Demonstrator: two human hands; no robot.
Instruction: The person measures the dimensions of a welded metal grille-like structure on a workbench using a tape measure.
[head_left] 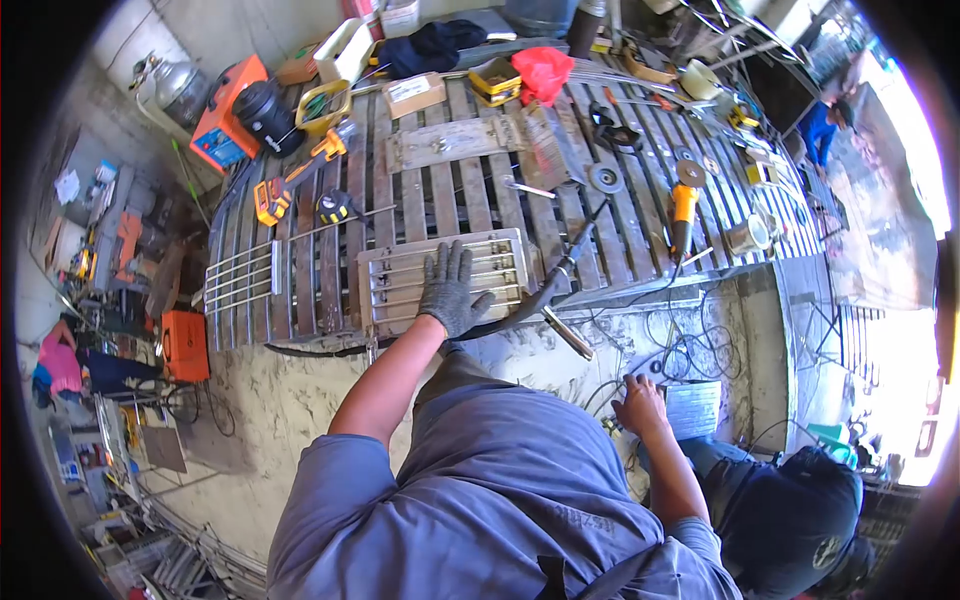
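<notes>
My left hand (457, 292), in a grey knit glove, lies flat with its fingers extended on a rectangular metal frame (364, 290) at the table's near edge. Several thin bars run across inside this frame. Just to its right, a thick black cable (556, 277) curves over the slats, and a short metal piece (567, 333) juts past the edge. My right hand (640, 405) is bare and hangs low beside my body, thumb apart and fingers loosely bent. No object shows clearly in it. Close by is a pale flat panel (692, 408).
On the slatted metal table (330, 280) lie an angle grinder (684, 205), a tape measure (336, 207), an orange-yellow power tool (272, 200) and a small barred grille (240, 278). Cables (700, 345) coil on the floor. A person in blue (818, 135) is at far right.
</notes>
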